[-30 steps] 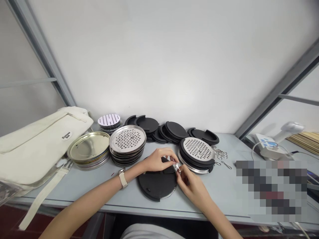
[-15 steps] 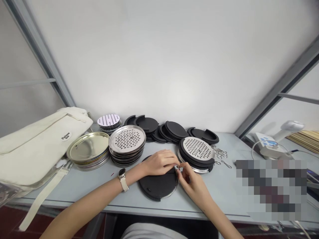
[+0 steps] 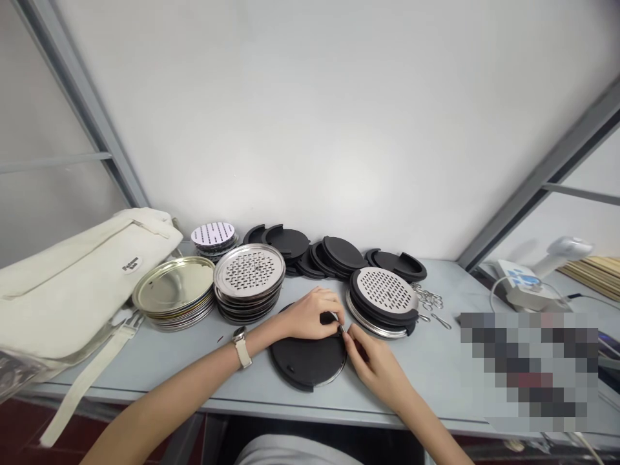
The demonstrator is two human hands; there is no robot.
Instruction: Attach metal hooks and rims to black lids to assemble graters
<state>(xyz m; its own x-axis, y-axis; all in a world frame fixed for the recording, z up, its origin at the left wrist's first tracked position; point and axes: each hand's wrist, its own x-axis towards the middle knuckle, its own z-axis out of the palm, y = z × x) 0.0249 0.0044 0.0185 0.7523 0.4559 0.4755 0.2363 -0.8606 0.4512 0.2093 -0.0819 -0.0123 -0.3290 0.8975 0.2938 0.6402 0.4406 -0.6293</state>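
Note:
A black round disc (image 3: 310,365) with a partly raised rim lies flat on the table in front of me; a shiny metal edge shows at its lower right. My left hand (image 3: 317,314) reaches across its far side, fingers curled, with the fingertips on the right edge. From the right, my right hand (image 3: 371,355) meets it there, thumb and index finger pinched on a small shiny metal piece (image 3: 342,329). The fingers cover most of that piece, and its exact shape is hidden.
Gold-coloured lids (image 3: 174,284), perforated metal discs (image 3: 249,271) and black discs (image 3: 341,252) stand in stacks behind. A perforated plate (image 3: 385,289) tops a stack at right, beside several wire loops (image 3: 429,297). A cream bag (image 3: 87,278) lies left; a white device (image 3: 518,281) stands right.
My left fingers have lifted and curled more at the disc's edge, opening a gap under the hand. My right fingertips have shifted slightly and stay pinched. The disc rests in place.

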